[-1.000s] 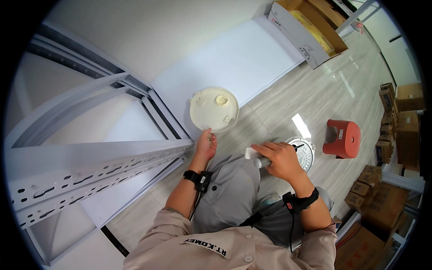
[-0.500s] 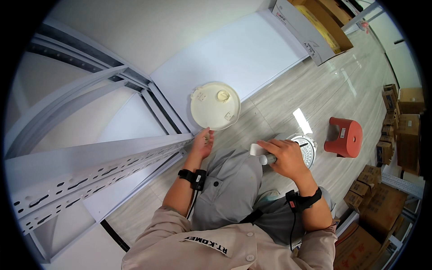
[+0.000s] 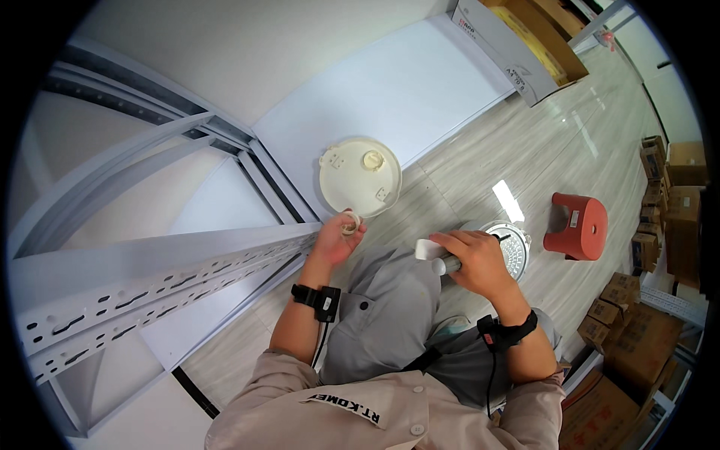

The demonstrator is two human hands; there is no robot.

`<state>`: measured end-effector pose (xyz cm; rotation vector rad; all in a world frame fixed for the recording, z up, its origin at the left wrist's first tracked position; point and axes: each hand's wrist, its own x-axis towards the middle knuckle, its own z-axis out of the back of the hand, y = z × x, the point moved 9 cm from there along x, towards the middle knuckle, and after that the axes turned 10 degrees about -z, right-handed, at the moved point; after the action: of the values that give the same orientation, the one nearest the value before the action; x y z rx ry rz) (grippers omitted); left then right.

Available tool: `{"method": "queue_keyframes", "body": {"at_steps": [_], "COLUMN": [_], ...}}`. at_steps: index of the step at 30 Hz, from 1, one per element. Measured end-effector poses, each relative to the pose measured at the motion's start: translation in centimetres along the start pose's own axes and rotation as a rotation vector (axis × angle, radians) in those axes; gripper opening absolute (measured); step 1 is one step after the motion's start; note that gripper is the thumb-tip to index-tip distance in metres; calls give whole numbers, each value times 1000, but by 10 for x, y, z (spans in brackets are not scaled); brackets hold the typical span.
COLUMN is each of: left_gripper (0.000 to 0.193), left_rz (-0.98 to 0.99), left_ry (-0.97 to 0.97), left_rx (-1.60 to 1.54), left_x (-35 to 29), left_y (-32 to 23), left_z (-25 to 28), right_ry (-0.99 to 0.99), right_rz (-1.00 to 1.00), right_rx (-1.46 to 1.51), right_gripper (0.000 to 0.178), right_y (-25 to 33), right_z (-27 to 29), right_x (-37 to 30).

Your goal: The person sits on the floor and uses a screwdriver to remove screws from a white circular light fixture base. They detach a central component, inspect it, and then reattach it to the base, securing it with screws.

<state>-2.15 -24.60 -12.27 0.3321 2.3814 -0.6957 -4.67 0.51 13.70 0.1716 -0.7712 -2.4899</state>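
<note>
My left hand (image 3: 338, 238) is closed around a small pale ring (image 3: 351, 223), maybe a tape roll, at the near edge of a round cream cover (image 3: 352, 191). The cover lies on a white shelf board, with another cream ring (image 3: 373, 160) on it and small fittings near its rim. Over my right knee, my right hand (image 3: 480, 262) grips a grey rounded handle (image 3: 447, 265) and a white piece (image 3: 428, 250) together. A thin dark tip (image 3: 504, 238) shows beyond that fist. Below it, a round lamp (image 3: 514, 253) with a dotted face is partly hidden by the hand.
A red stool (image 3: 576, 227) stands on the floor to the right. An open carton (image 3: 517, 49) sits on the board's far end. The perforated metal rack (image 3: 150, 289) runs close by my left arm. Brown boxes (image 3: 637, 345) are stacked along the right.
My left hand has turned and come slightly back toward me, and a pale ring now shows in its fingers. My right hand keeps the same grip and place.
</note>
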Motion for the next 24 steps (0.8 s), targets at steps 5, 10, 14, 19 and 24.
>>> {"method": "queue_keyframes", "body": {"at_steps": [5, 10, 14, 19, 24], "left_gripper": [16, 25, 36, 33, 36], "left_rz": [-55, -113, -279, -488, -541], "left_ry": [46, -45, -172, -264, -283], "left_rx": [198, 666, 966, 1077, 1338], "left_x": [7, 19, 37, 47, 51], "left_y": [-8, -21, -44, -58, -72], "left_z": [-51, -46, -33, -30, -37], "right_ry": [-19, 8, 49, 70, 99], "right_rz": [106, 137, 126, 143, 126], "right_rx": [-95, -132, -105, -91, -87], "right_gripper": [52, 50, 54, 58, 57], "right_y": [20, 25, 27, 30, 29], "right_z": [-11, -23, -32, -41, -45], "right_x": [7, 17, 24, 28, 30]}}
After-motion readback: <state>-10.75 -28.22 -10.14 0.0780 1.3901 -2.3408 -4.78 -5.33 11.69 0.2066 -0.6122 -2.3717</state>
